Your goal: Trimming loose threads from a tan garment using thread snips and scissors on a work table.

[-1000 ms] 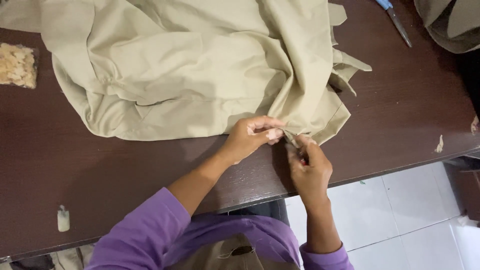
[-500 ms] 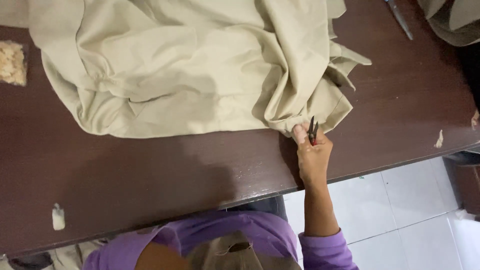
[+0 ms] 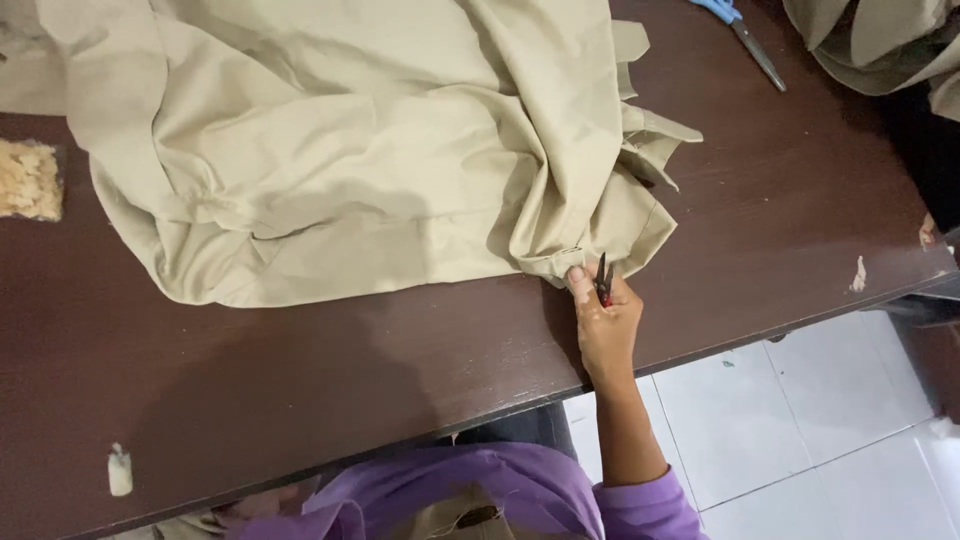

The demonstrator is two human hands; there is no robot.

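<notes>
**Q:** Beige garment (image 3: 350,170), where's it sitting and what's the hand doing w/ it?

**A:** Spread in a rumpled heap over the dark brown table (image 3: 300,380), covering most of the top half. Its lower right corner bunches into folds near the table's front edge. Right hand (image 3: 605,320) is at that corner, fingers closed round small dark snips (image 3: 603,285) w/ a reddish bit on them, blades pointing up at the hem. Thumb tip touches the fabric edge. Can't tell if the blades are actually on a thread, too small. Left hand isn't in view, only the purple sleeves (image 3: 640,500) at the bottom.

**Q:** Anything else on the table, anything blocking?

**A:** Few bits, all well apart from the hand:
- blue-handled scissors (image 3: 745,40) top right, lying on bare wood
- another pile of similar beige cloth (image 3: 880,50) in the top right corner, partly off frame
- tan crumbly-looking pad (image 3: 28,180) at the left edge, just beside the garment
- small pale stub, chalk maybe (image 3: 119,470), near the front left edge
- pale chips in the table surface (image 3: 858,275) on the right

Nothing sits btw the hand and the hem. The garment's own folds hide whatever is under it. White tiled floor (image 3: 800,420) shows below the table edge on the right.
</notes>
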